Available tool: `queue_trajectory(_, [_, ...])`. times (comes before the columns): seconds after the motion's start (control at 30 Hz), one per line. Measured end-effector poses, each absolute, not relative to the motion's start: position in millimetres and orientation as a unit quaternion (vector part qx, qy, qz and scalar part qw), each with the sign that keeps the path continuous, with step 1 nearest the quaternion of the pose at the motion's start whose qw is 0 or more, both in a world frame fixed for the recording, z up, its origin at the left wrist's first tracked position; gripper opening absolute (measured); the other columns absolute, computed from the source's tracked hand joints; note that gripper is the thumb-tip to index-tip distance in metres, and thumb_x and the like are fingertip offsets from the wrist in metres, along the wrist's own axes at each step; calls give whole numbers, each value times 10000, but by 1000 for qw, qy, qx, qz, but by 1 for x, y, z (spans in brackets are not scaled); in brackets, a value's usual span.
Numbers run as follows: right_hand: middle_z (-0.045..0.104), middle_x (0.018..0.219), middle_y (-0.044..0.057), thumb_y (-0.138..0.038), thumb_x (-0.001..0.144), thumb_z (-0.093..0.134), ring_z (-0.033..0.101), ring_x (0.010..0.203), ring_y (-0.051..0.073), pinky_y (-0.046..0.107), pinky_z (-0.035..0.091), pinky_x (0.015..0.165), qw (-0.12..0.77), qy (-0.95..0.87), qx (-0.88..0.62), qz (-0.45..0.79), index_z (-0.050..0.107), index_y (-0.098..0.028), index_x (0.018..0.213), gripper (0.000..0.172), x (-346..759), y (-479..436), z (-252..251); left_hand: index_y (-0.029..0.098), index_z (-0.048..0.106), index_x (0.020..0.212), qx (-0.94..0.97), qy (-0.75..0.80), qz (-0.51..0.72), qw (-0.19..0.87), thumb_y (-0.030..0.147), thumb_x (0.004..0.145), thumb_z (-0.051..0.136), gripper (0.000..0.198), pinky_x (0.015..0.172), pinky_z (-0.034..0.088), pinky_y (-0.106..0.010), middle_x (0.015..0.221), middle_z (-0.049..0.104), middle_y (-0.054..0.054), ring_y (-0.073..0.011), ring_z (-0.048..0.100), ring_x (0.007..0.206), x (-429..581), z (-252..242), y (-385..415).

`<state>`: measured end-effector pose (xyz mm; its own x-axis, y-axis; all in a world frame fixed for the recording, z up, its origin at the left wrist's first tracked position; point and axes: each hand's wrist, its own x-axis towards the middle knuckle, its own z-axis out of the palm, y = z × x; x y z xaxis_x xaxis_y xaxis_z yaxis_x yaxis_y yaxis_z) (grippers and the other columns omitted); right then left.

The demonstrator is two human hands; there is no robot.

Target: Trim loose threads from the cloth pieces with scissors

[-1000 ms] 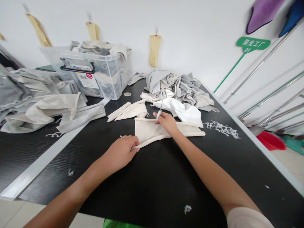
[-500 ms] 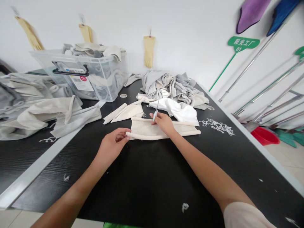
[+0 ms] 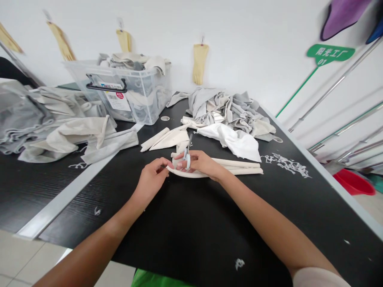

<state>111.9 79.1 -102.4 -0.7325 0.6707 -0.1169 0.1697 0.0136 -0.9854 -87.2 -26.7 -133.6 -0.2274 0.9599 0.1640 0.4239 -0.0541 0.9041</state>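
A cream cloth piece with rolled edges point(image 3: 236, 166) lies folded into a narrow strip on the black table point(image 3: 185, 223). My left hand point(image 3: 152, 180) pinches its left end. My right hand point(image 3: 199, 162) rests on the same end with small scissors point(image 3: 188, 150) hooked on a finger, blades pointing away from me. The two hands almost touch over the cloth.
Folded cream pieces point(image 3: 164, 139) lie just beyond the hands. A heap of grey and white cloth point(image 3: 230, 113) sits at the back, a clear plastic bin point(image 3: 125, 93) full of cloth at the back left, more cloth piles point(image 3: 60, 131) on the left. Thread scraps point(image 3: 287, 164) lie to the right.
The cloth, spread flat a second ago, is now folded into a narrow strip. My right hand has come left and nearer to meet my left hand at the cloth's left end.
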Motion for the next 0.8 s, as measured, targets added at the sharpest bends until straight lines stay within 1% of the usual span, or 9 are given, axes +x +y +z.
queue_trajectory(0.13, [781,957,31,-376,711,918,713,875,169,262,537,820,200,-666,-275,664,770,-201,1111,461,103,70,-108,214,695,891,547,625,477,287,255,855,592,118,647,452,-259,723,646,16,-148,614,664,-85,-135,-26])
queue_trajectory(0.2, [760,902,20,-378,691,925,702,844,170,271,531,810,210,-667,-276,660,749,-195,1057,445,100,69,-113,210,674,901,543,612,485,308,254,848,599,102,654,467,-259,759,664,13,-143,624,668,-85,-135,-25])
queue_trajectory(0.33, [714,848,0,-371,727,885,671,806,164,271,519,784,254,-709,-274,598,698,-197,967,351,98,69,-117,210,649,1053,506,588,495,392,274,873,585,202,624,496,-264,785,669,9,-146,621,650,-84,-132,-24])
queue_trajectory(0.4, [714,868,3,-366,757,852,665,808,167,273,518,774,296,-731,-277,549,663,-202,926,302,98,69,-115,196,649,1099,464,583,496,447,351,910,589,252,598,505,-269,764,646,-2,-167,630,672,-84,-128,-25])
queue_trajectory(0.47, [715,888,4,-347,786,814,663,808,171,277,520,762,335,-746,-283,501,627,-212,896,255,99,68,-111,171,665,1066,434,572,492,492,455,920,632,321,594,517,-274,782,634,-25,-188,642,728,-84,-123,-27])
queue_trajectory(0.53, [716,905,1,-301,816,767,672,821,176,289,526,785,361,-766,-282,451,611,-225,899,193,101,65,-105,155,687,1043,426,557,492,515,526,905,684,397,630,543,-284,845,645,-48,-198,652,787,-84,-119,-29])
queue_trajectory(0.6, [721,921,-1,-242,840,712,686,858,186,310,528,846,369,-791,-278,400,612,-234,927,133,103,62,-100,157,707,1078,426,535,500,531,546,910,700,424,728,579,-309,941,677,-69,-205,669,858,-85,-116,-30])
queue_trajectory(0.7, [725,931,0,-177,839,664,688,888,196,330,516,881,354,-823,-268,354,602,-240,950,142,106,58,-93,180,721,1083,452,505,513,527,499,918,727,360,878,577,-325,1049,706,-67,-195,677,940,-87,-118,-29])
queue_trajectory(0.8, [732,964,7,-182,836,675,683,880,190,325,521,861,328,-826,-251,384,594,-241,971,168,105,57,-91,189,724,1008,500,500,520,479,435,910,752,266,857,556,-298,1007,712,-45,-177,658,909,-91,-124,-26])
